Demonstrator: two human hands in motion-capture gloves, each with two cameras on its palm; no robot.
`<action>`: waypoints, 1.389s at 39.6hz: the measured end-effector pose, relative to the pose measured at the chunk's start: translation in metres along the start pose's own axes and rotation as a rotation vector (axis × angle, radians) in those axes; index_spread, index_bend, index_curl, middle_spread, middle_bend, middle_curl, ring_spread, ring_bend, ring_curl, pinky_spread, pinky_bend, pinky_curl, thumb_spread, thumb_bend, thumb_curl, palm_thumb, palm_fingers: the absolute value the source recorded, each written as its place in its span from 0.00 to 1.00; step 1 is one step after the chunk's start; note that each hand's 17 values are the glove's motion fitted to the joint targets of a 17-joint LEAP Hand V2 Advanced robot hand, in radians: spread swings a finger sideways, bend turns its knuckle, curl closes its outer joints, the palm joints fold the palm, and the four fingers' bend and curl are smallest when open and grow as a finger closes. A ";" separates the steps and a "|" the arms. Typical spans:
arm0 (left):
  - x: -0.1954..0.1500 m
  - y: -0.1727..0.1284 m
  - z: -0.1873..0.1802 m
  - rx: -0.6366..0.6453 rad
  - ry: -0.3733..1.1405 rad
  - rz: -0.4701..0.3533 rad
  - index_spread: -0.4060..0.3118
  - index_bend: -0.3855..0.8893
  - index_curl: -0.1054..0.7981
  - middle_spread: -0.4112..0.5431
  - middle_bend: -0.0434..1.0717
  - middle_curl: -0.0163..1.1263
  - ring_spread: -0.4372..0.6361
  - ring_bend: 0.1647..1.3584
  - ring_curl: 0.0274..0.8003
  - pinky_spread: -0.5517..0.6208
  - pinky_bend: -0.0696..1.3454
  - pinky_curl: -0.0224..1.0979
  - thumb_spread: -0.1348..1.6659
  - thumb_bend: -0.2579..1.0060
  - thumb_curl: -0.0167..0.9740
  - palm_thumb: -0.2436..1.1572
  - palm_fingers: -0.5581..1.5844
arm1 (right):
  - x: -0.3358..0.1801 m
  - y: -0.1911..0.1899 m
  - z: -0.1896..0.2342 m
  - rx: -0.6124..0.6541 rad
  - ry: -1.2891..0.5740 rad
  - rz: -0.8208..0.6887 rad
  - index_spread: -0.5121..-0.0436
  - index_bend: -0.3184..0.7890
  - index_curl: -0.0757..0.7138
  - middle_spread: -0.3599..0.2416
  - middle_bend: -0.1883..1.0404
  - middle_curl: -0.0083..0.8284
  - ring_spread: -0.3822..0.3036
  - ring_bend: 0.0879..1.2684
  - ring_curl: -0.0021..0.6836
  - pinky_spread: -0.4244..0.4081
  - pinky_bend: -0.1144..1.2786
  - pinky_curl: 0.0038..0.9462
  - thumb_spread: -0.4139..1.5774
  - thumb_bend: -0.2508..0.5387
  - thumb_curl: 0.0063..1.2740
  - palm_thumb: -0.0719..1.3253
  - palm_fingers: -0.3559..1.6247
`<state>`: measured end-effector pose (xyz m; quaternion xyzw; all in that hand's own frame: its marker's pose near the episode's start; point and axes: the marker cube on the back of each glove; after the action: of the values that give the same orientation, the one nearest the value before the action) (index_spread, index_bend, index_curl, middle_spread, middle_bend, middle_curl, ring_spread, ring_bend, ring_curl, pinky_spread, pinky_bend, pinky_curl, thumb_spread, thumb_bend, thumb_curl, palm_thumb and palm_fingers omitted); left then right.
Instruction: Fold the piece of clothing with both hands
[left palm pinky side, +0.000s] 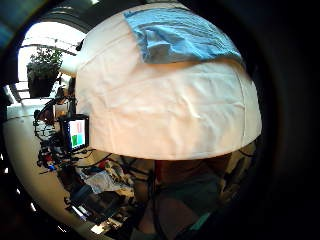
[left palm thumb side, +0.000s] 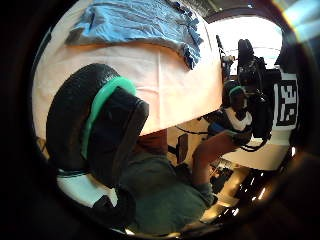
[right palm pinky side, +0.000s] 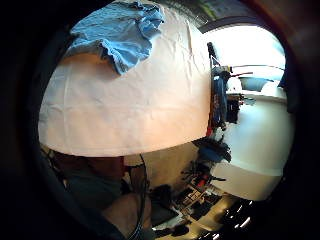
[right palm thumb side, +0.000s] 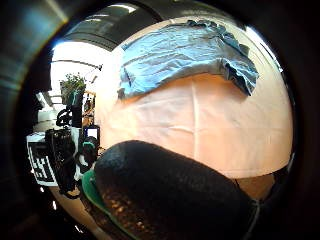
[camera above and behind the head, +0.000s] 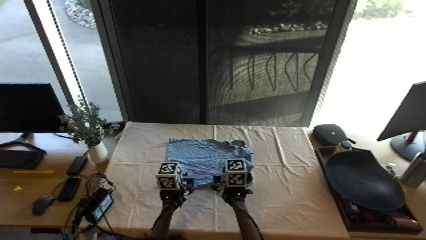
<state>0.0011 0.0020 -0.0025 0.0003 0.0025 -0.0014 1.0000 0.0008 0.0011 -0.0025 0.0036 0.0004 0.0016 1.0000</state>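
Observation:
A light blue garment (camera above and behind the head: 210, 155) lies spread flat, slightly rumpled, in the middle of the white-covered table (camera above and behind the head: 286, 170). My left hand (camera above and behind the head: 174, 196) and right hand (camera above and behind the head: 234, 196) hover side by side near the garment's front edge, over the cloth, holding nothing. The palm views show the garment (left palm pinky side: 185, 37) (right palm pinky side: 117, 35) (right palm thumb side: 180, 55) (left palm thumb side: 135, 22) lying on the cloth at a distance from both palms. My left thumb (left palm thumb side: 100, 130) and right thumb (right palm thumb side: 170, 195) fill the near part of their views, touching nothing.
A potted plant (camera above and behind the head: 86, 127) stands at the table's left edge. A small screen device (camera above and behind the head: 96, 205) hangs near the front left corner. A dark dish on a tray (camera above and behind the head: 363, 180) and a black case (camera above and behind the head: 331, 134) sit to the right. A monitor (camera above and behind the head: 30, 107) stands on the left desk.

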 end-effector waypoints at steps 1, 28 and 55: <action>0.000 0.001 -0.001 0.000 0.002 -0.001 0.51 0.35 0.13 0.48 0.18 0.04 0.55 0.19 0.05 0.62 0.33 0.07 0.32 0.24 0.02 0.22 0.35 | 0.000 0.000 -0.001 0.004 0.000 0.001 0.64 0.37 0.11 0.57 0.26 0.04 0.63 0.05 0.01 0.67 0.45 0.12 0.41 0.32 0.00 0.06 0.17; -0.011 0.008 -0.023 0.034 0.008 -0.014 0.43 0.41 0.29 0.55 0.22 0.22 0.76 0.37 0.24 0.86 0.46 0.18 0.77 0.22 0.14 0.24 0.26 | -0.001 -0.001 -0.028 0.065 0.007 -0.026 0.15 0.40 0.26 0.57 0.29 0.20 0.77 0.09 0.16 0.83 0.56 0.30 0.74 0.30 0.11 0.07 0.13; 0.000 -0.092 0.054 -0.117 -0.121 -0.049 0.48 0.38 0.32 0.61 0.22 0.29 0.78 0.44 0.29 0.86 0.52 0.22 0.73 0.22 0.28 0.41 0.24 | 0.032 -0.103 0.066 -0.041 -0.229 -0.207 0.16 0.37 0.29 0.62 0.27 0.23 0.80 0.12 0.27 0.80 0.62 0.36 0.72 0.31 0.20 0.20 0.14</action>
<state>0.0007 -0.0897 0.0515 -0.0582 -0.0578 -0.0256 0.9963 0.0332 -0.1020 0.0627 -0.0166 -0.1133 -0.1018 0.9882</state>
